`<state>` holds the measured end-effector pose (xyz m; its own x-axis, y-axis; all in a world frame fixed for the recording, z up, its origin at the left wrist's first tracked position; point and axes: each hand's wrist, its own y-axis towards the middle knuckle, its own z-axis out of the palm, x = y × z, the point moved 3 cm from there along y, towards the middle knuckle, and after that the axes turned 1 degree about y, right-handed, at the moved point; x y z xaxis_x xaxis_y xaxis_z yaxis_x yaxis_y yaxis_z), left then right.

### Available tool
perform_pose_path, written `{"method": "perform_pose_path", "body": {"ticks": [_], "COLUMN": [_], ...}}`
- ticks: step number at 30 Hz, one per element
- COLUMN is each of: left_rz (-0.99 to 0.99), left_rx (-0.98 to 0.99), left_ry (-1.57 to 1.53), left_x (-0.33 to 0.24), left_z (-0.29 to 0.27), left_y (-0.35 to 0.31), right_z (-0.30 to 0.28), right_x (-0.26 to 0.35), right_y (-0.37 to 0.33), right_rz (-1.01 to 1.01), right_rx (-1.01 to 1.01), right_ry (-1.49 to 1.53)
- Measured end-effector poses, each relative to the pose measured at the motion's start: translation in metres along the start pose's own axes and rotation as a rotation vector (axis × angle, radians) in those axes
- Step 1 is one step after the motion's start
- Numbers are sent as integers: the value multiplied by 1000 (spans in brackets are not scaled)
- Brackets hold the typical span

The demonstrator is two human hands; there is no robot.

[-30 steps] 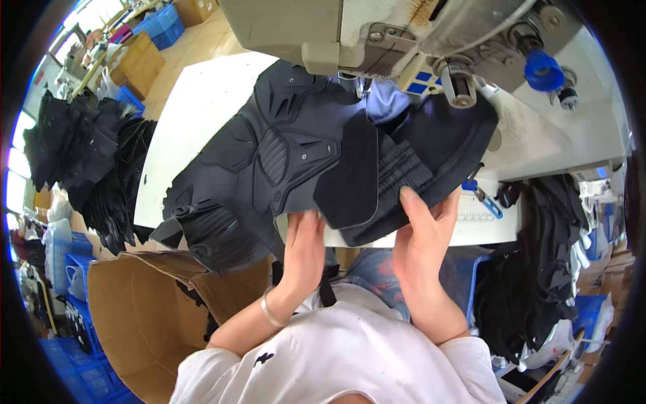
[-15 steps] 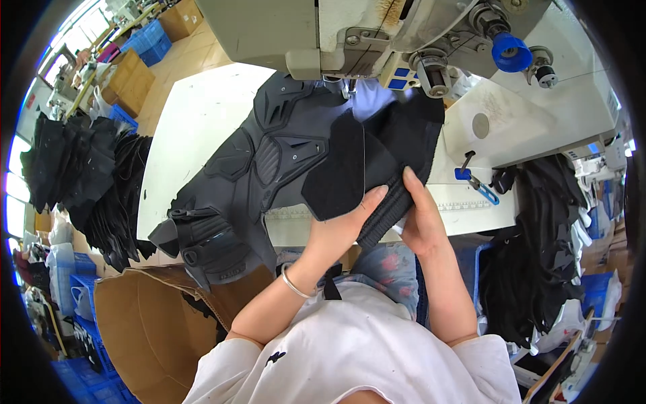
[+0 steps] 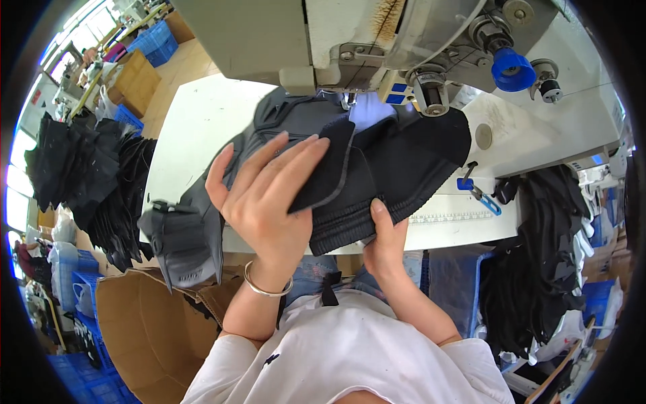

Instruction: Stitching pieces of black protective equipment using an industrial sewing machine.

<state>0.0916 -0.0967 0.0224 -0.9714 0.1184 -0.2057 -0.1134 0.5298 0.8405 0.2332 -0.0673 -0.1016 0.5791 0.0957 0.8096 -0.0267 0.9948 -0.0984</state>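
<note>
A black padded piece of protective gear [image 3: 404, 158] with moulded grey panels and a ribbed elastic edge lies under the sewing machine head [image 3: 363, 54]. My left hand [image 3: 262, 202] rests palm down on its dark flap, fingers spread; its thumb is hidden. At the near side, my right hand [image 3: 387, 242] pinches the gathered elastic edge [image 3: 343, 232], thumb on top and fingers underneath. The moulded left end of the piece [image 3: 185, 246] hangs over the table's front edge. The presser foot [image 3: 348, 99] stands at the far side of the black cloth.
Beneath lies the white sewing table [image 3: 192, 121] with a ruler strip [image 3: 451, 217]. Blue-handled thread snips [image 3: 486, 200] lie at the right. Stacks of black cut pieces [image 3: 87, 188] hang at the left, more black strips [image 3: 531, 269] at the right. An open cardboard box [image 3: 151, 330] stands near left.
My left hand has let go of the elastic edge and moved left and up onto the flap, fingers spreading. My right hand has shifted left and nearer, turning the piece.
</note>
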Motion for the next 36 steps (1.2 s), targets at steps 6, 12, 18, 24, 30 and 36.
{"method": "perform_pose_path", "body": {"ticks": [6, 12, 18, 24, 30, 36], "left_rz": [108, 157, 139, 192, 245, 256], "left_rx": [44, 29, 54, 18, 43, 54], "left_ry": [56, 141, 154, 196, 218, 284], "left_x": [-16, -12, -15, -17, -18, -21], "left_z": [5, 4, 3, 5, 8, 7], "left_y": [-19, -24, -21, -23, -30, -32], "right_z": [2, -4, -3, -1, 0, -3], "right_x": [-2, -3, -8, -5, -1, -2], "right_y": [1, 3, 7, 6, 7, 9], "right_rz": [83, 107, 103, 84, 105, 75], "right_rx": [16, 35, 26, 28, 46, 28], "right_ry": [99, 119, 97, 83, 176, 68]}}
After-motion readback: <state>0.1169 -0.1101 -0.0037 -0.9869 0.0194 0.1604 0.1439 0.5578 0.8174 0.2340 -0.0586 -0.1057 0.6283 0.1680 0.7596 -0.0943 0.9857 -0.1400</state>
